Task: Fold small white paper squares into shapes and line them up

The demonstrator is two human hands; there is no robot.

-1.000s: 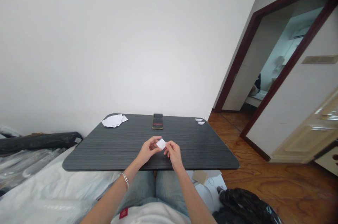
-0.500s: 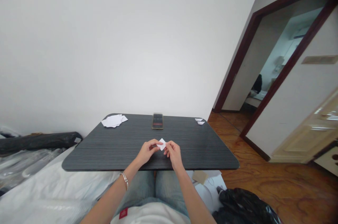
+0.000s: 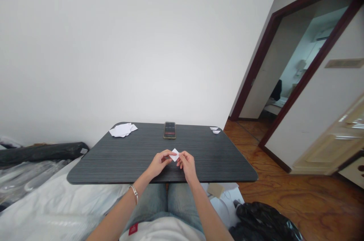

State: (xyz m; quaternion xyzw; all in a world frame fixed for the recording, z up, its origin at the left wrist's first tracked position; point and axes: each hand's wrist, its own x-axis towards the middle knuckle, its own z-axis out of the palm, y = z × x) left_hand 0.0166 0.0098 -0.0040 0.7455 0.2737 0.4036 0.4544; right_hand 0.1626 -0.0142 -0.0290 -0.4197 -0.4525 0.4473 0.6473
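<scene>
A small white piece of paper [image 3: 174,153], turned like a diamond, is between my hands over the front middle of the dark table [image 3: 136,157]. My left hand [image 3: 159,163] pinches its left corner between thumb and fingers. On the other side, the fingertips of my right hand [image 3: 186,162] grip its right corner. A pile of white paper pieces [image 3: 122,130] lies at the table's back left. Two small folded white papers [image 3: 215,132] lie at the back right corner. Whether the held paper is folded I cannot tell.
A phone [image 3: 170,130] with its screen lit lies at the table's back middle, near the white wall [image 3: 170,44]. Left of the table are a black roll [image 3: 42,152] and clear plastic wrapping. A black plastic bag [image 3: 264,220] sits on the wooden floor at the right.
Hardly anything differs. The paper and the fingers holding it have shifted very slightly; both hands keep their grip at the same spot.
</scene>
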